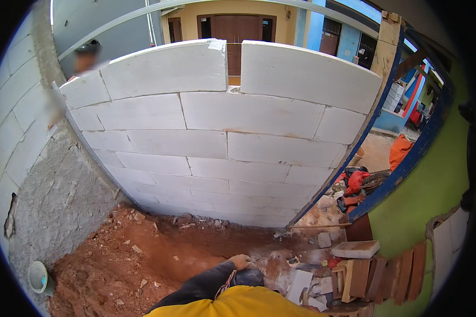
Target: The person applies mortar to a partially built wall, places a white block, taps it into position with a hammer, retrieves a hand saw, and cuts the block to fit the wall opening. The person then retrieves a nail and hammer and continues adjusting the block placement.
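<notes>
Beyond soil (116, 253), gapped white block wall (222, 145)

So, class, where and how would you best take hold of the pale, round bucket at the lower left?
Probably by the right edge of the rim of the pale, round bucket, reaching down from over the loose reddish soil: its mouth opens upward, and the rough grey wall rises close by. No handle shows clearly.
</notes>
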Tool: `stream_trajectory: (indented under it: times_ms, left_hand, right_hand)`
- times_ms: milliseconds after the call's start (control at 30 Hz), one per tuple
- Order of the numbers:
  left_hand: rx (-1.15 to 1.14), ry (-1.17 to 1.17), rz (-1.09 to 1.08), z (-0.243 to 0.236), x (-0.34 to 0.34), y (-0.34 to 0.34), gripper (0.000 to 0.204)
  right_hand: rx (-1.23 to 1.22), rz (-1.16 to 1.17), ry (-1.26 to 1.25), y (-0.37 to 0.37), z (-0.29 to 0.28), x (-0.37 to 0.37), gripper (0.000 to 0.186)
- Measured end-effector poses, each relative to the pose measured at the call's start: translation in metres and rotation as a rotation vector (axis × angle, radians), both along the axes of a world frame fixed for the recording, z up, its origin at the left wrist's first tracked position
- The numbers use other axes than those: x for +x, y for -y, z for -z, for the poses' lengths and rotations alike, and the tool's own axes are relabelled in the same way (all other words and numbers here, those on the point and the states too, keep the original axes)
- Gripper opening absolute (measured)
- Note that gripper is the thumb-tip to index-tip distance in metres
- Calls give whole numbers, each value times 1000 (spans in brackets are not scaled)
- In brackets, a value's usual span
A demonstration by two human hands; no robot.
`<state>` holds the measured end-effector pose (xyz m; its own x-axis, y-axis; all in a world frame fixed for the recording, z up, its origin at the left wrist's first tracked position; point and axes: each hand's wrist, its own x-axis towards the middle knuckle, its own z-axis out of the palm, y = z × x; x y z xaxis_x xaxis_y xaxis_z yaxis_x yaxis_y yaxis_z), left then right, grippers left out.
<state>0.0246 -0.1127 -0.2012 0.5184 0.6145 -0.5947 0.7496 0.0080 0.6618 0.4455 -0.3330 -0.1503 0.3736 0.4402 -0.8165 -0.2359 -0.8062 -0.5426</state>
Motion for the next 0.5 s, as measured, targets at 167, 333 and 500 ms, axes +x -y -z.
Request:
stream_trajectory:
  times_ms: [167,333,500]
  left_hand:
    - [14,0,-172,-24,-53,7,65]
    - [-2,-163,-129,-40,-129,32,52]
    - [-102,-228,-240,-48,-188,54,45]
  right_hand:
    - [-41,-149,-36,-48,1,-38,38]
    - [-91,-331,-64,-91,11,-69,37]
    - [-124,-595,-67,-87,54,-64,37]
